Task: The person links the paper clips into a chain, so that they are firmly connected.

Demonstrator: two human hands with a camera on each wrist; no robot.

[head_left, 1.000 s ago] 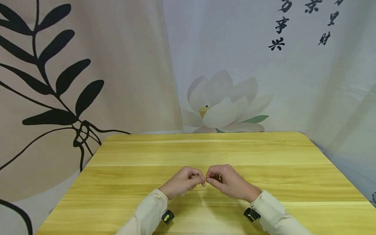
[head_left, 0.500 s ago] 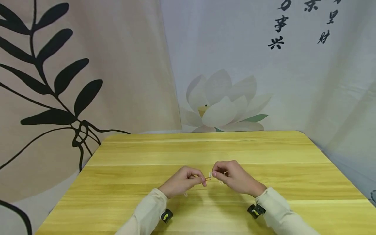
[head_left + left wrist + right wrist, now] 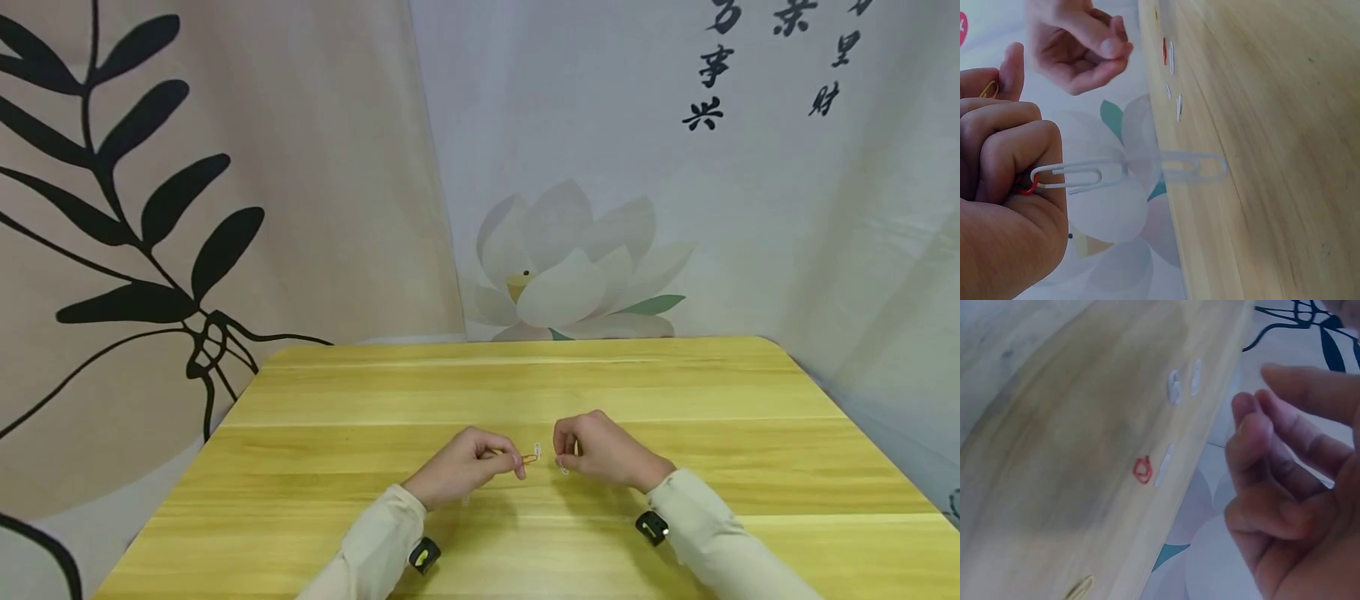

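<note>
My left hand pinches an orange-yellow paper clip that sticks out past its fingertips. Out of the curled fingers in the left wrist view comes a red paper clip, linked to a white paper clip. A second, blurred white paper clip hangs beyond it on the same chain. My right hand is apart from the left, over the table to its right. In the right wrist view its fingers are loosely bent, and nothing shows between thumb and fingertips. The left palm's inside is hidden.
Loose clips lie on the wooden table: a red one, a yellow one and several white ones, among them a white clip. A printed cloth hangs behind the table's far edge.
A second ago both hands met at the fingertips. The right hand has since drawn away to the right, uncovering the orange-yellow clip's end. The left hand has stayed nearly in place.
</note>
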